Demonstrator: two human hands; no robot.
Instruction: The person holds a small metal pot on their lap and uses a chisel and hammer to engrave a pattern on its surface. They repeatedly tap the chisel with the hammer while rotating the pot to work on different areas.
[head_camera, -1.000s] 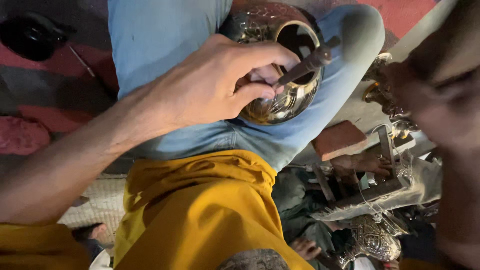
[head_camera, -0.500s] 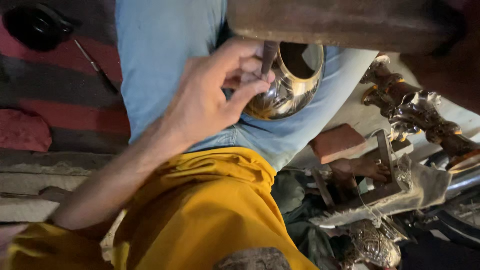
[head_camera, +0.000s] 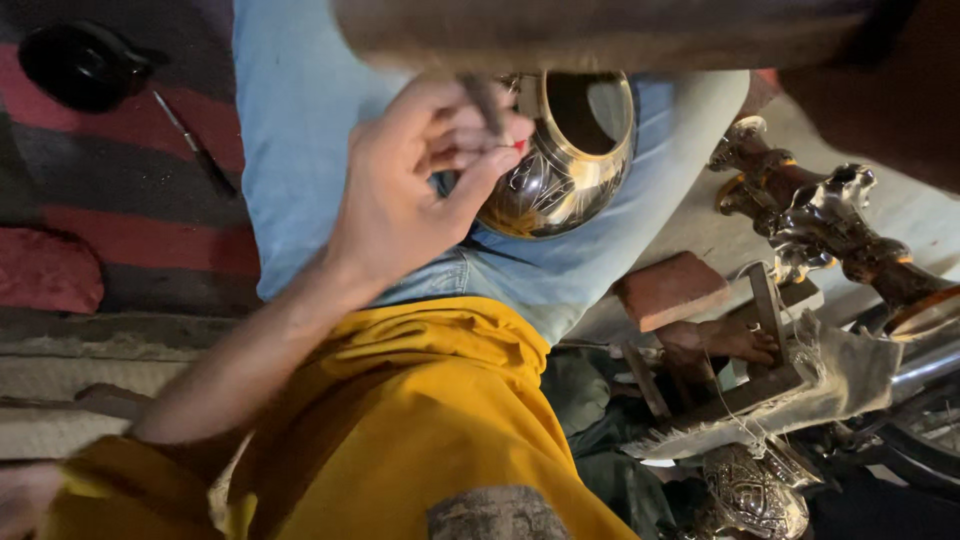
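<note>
One change: a broad brown blur (head_camera: 600, 30) now crosses the far edge of the view above the pot. A second ago that place was open, and the blurred right arm was out at the right. It looks like the right arm, or something it swings, passing over the work.
Meaning: judging by that, the tool is being struck or is about to be, and the engraving on the pot goes on.
Yellow cloth (head_camera: 420, 420): near centre, over the person's lap, much as before.
Blue trouser leg (head_camera: 320, 120): far centre, carrying the pot.
Striped mat (head_camera: 130, 230): left, red and dark bands, with a black round object (head_camera: 80, 65) and a thin rod (head_camera: 195, 145) lying on it.
Brass pot (head_camera: 565, 170): on the blue leg, far centre, mouth tilted to the far side. It sits lower in view than half a second ago.
Left hand (head_camera: 410, 190): grip pinched around a thin tool (head_camera: 485, 100), which now stands more upright than a second ago, with its tip at the pot's shoulder.
Right hand: lost in the blur, so I cannot tell its grip.
Ornate metal stand (head_camera: 820, 220): right, lying on its side.
Brick-red block (head_camera: 672, 290): right of centre, near the stand.
Packages, labels, signs: none to be seen.
</note>
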